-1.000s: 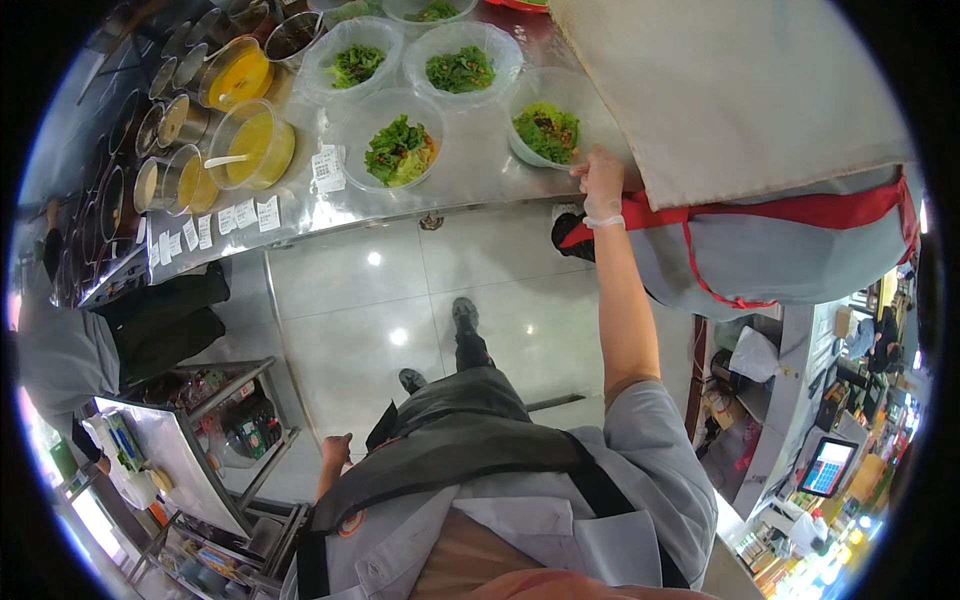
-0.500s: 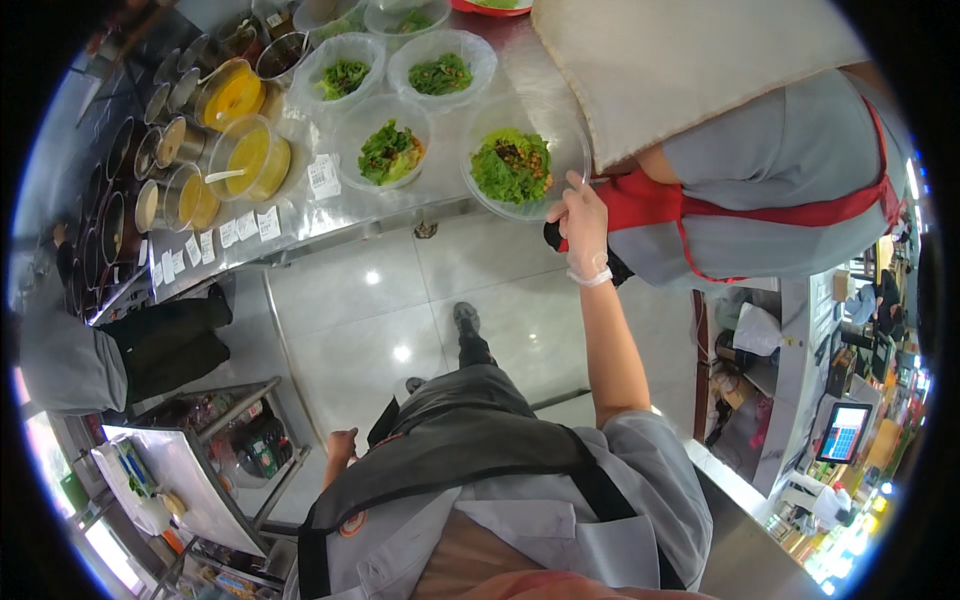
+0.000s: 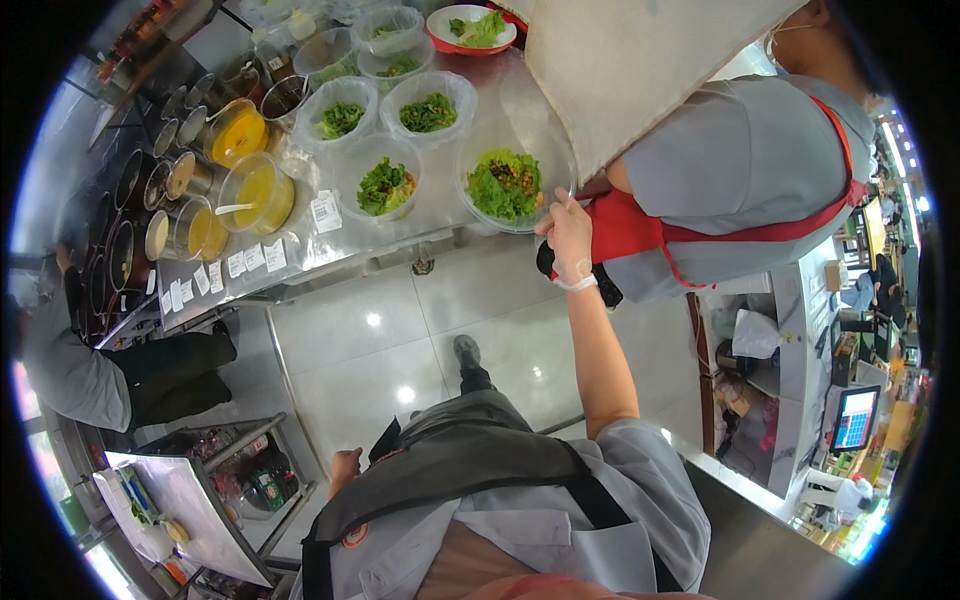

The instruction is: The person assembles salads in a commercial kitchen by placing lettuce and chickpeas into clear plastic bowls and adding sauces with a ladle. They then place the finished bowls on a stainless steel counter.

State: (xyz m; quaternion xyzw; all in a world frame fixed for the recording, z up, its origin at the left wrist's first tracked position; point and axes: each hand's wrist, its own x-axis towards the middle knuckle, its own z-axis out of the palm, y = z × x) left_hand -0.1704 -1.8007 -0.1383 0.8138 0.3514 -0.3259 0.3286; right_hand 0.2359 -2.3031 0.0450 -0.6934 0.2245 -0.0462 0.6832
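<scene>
A long, shiny silver metal table (image 3: 440, 185) runs along the top left of the view. Another person in a gray shirt (image 3: 710, 165) and a red cloth apron (image 3: 622, 240) stands at its right side. A big, flat, cream-colored sheet (image 3: 640, 70) hides part of the table. A wide, round, clear plastic bowl (image 3: 515, 135) is at the table's front edge, beside the apron, with curly green lettuce (image 3: 505, 185) in it. Just left sits a smaller round, clear plastic bowl (image 3: 365, 155) with greens too. Farther left is a round, clear plastic tub (image 3: 285, 210) of yellow sauce. The right hand (image 3: 567, 235), in a thin clear glove, pinches the wide bowl's near right rim. The left hand (image 3: 346, 464) is curled by the waist, well away from the table; it looks tiny, so I cannot tell if it holds anything. White paper slips (image 3: 254, 258) line the table's front edge. A white spoon (image 3: 233, 208) rests in the tub
</scene>
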